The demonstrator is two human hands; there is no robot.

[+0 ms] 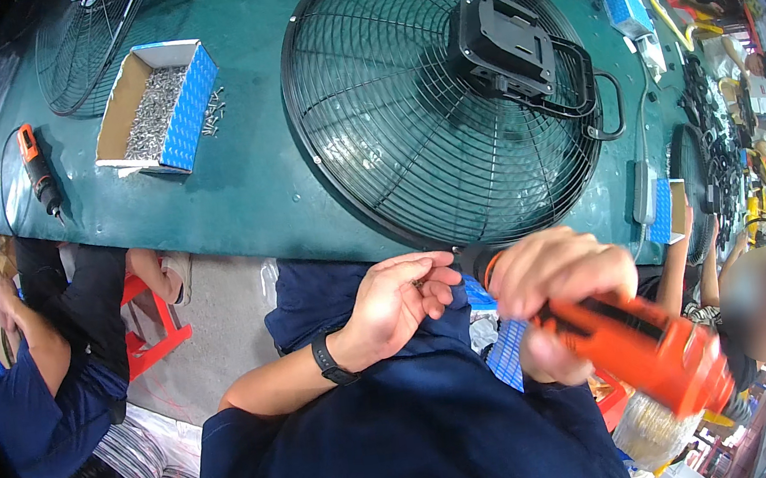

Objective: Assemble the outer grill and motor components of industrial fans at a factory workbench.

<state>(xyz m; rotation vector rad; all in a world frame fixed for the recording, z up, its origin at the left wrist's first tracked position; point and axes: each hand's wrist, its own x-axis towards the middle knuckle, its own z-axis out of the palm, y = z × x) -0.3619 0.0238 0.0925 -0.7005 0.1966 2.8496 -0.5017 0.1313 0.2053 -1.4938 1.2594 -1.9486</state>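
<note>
My right hand grips an orange and black power screwdriver, blurred by motion. Its dark nose points left at the near rim of a black wire fan guard lying on the table. Close to that nose, my left hand is turned palm up, its fingers curled and its thumb and forefinger reaching to the rim. Small metal bits that look like screws show between those fingers, partly hidden. On the guard sit a black motor housing and a black handle.
An open blue-and-white box of screws stands on the green table, with loose screws beside it. Another orange screwdriver lies farther left. A person sits at left by a red stool; others work at right.
</note>
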